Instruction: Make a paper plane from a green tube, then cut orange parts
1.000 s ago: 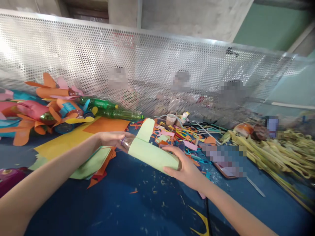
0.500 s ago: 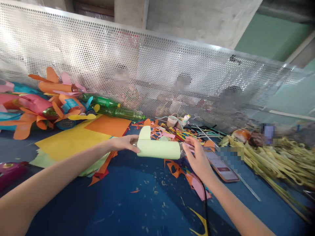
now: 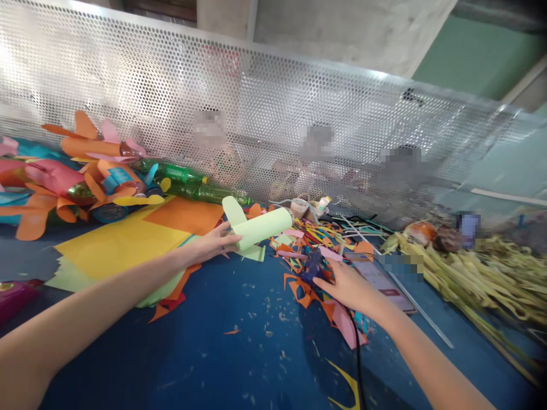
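Observation:
My left hand (image 3: 220,242) is closed on the end of a plastic bottle (image 3: 262,228) wrapped in pale green paper. It is tilted, its far end raised to the right, with pale green paper flaps sticking out near my fingers. My right hand (image 3: 342,279) is open, thumb and fingers apart around a dark blue glue gun (image 3: 314,265) lying among paper scraps. A black cord (image 3: 358,353) runs from beneath that hand toward the front edge. Whether my fingers touch the glue gun is hard to see.
Paper-finned bottles (image 3: 64,176) and green bottles (image 3: 179,176) lie at left, beside yellow sheets (image 3: 115,239). Right of my hand are a phone (image 3: 384,282) and pale dried strips (image 3: 470,273). A perforated metal screen (image 3: 265,108) stands behind, with people's blurred reflections.
My right hand has let go of the bottle's right end and moved down to the glue gun. The bottle's right end has swung up and away in my left hand.

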Demonstrator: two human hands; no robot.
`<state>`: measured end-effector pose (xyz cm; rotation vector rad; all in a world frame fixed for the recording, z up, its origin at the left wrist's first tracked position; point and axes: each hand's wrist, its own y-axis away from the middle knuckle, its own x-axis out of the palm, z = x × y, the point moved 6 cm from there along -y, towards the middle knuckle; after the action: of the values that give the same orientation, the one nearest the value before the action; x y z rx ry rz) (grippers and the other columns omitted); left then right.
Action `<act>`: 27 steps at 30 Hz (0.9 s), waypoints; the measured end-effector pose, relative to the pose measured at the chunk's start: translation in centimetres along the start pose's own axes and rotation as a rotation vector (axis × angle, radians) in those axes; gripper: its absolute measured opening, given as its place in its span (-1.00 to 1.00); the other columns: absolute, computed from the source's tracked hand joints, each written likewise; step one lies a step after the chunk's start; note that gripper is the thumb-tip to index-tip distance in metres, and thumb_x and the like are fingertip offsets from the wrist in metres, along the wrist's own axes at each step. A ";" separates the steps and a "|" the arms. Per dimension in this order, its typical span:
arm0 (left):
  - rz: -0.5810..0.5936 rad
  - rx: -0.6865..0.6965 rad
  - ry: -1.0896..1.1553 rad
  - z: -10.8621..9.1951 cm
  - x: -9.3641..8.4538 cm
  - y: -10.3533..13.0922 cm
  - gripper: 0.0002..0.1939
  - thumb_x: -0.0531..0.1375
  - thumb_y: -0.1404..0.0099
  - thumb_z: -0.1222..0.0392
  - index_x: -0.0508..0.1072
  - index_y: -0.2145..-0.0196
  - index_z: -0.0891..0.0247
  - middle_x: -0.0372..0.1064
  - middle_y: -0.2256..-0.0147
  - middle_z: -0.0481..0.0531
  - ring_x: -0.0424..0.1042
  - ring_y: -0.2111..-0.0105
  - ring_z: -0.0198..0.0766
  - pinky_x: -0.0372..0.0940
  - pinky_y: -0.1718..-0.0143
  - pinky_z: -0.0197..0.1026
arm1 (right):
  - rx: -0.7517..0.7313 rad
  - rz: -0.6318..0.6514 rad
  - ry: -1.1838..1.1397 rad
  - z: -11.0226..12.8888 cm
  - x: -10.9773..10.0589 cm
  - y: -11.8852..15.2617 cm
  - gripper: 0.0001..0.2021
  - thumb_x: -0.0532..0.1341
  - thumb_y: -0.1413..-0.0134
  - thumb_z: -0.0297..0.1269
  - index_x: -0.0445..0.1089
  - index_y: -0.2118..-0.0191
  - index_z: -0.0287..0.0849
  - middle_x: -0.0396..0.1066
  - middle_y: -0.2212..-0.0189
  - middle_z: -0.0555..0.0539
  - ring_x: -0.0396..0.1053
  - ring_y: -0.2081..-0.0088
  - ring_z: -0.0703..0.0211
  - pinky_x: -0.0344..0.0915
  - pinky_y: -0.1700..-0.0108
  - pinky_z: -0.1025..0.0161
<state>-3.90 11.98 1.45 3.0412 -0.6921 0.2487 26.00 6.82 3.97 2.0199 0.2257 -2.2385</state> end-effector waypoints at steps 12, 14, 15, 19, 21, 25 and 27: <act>-0.029 -0.033 0.000 0.6 -0.4 -0.4 -0.43 0.25 -0.11 0.16 0.21 -0.07 0.13 0.30 0.00 0.15 0.43 0.20 -0.15 0.25 0.41 -0.31 | -0.018 0.067 0.192 0.2 0.5 0.2 -0.64 0.09 -0.02 -0.18 0.33 0.10 -0.29 0.38 0.15 -0.29 0.33 0.12 -0.14 0.20 0.12 0.08; -0.031 -0.041 0.013 0.6 -0.4 -0.4 -0.45 0.26 -0.10 0.17 0.23 -0.05 0.14 0.31 0.01 0.14 0.42 0.19 -0.14 0.26 0.40 -0.31 | -0.029 0.039 0.205 0.3 0.6 0.3 -0.69 0.08 -0.04 -0.25 0.34 0.11 -0.30 0.38 0.16 -0.29 0.33 0.11 -0.11 0.21 0.12 0.11; -0.035 -0.043 0.016 0.7 -0.4 -0.4 -0.45 0.26 -0.10 0.17 0.24 -0.05 0.14 0.31 0.01 0.14 0.42 0.18 -0.14 0.26 0.39 -0.30 | -0.040 0.021 0.217 0.4 0.6 0.3 -0.70 0.07 -0.06 -0.29 0.33 0.11 -0.32 0.38 0.17 -0.30 0.33 0.11 -0.09 0.21 0.12 0.12; -0.048 -0.033 -0.018 0.5 -0.3 -0.3 -0.43 0.26 -0.09 0.17 0.22 -0.06 0.15 0.33 0.04 0.14 0.41 0.19 -0.15 0.25 0.42 -0.31 | -0.071 -0.045 0.271 0.9 0.2 0.7 -0.75 0.02 -0.08 -0.40 0.33 0.16 -0.39 0.36 0.19 -0.38 0.34 0.14 -0.10 0.21 0.12 0.10; -0.050 -0.011 -0.061 0.2 -0.2 -0.1 -0.41 0.26 -0.08 0.16 0.21 -0.06 0.17 0.34 0.06 0.15 0.41 0.21 -0.15 0.23 0.47 -0.33 | -0.094 -0.128 0.292 1.5 -0.4 0.9 -0.80 0.02 -0.07 -0.43 0.33 0.24 -0.35 0.36 0.23 -0.38 0.36 0.19 -0.11 0.23 0.19 0.11; -0.067 0.032 -0.110 -0.3 0.1 0.1 -0.36 0.27 -0.06 0.16 0.17 -0.08 0.15 0.29 0.02 0.15 0.38 0.22 -0.16 0.20 0.52 -0.33 | 0.019 -0.415 0.043 2.1 -2.5 1.2 -0.79 0.02 -0.10 -0.28 0.23 0.21 -0.31 0.37 0.31 -0.32 0.39 0.33 -0.04 0.27 0.37 0.17; -0.069 0.047 -0.114 -0.4 0.1 0.1 -0.35 0.27 -0.06 0.18 0.16 -0.10 0.14 0.26 -0.01 0.15 0.37 0.22 -0.16 0.19 0.54 -0.34 | 0.027 -0.457 -0.187 2.7 -2.7 1.2 -0.75 0.04 -0.10 -0.16 0.20 0.22 -0.26 0.38 0.37 -0.22 0.38 0.38 0.00 0.26 0.40 0.20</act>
<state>-3.87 11.84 1.83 3.1377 -0.5927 0.0931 23.90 5.08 6.83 1.9048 0.7032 -2.6850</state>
